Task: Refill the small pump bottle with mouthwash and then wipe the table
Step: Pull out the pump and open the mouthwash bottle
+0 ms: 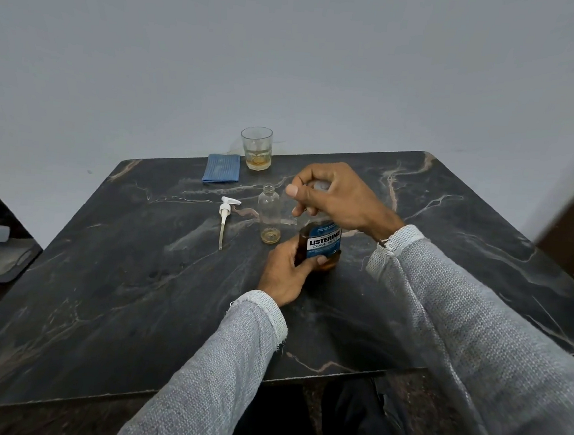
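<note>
Both grips hold one mouthwash bottle (323, 246): left hand (286, 274) body, right hand (332, 195) cap.

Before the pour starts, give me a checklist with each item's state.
1. Small clear plastic bottle upright, neck open: ok.
2. White pump head removed, lying on the dark marble table: ok.
3. Brown Listerine mouthwash bottle steadied by left hand: ok.
4. Mouthwash cap off: cannot tell; right hand covers the top.
5. Folded blue cloth ready for wiping: ok.
6. Glass tumbler away from the pour path: ok.
</note>
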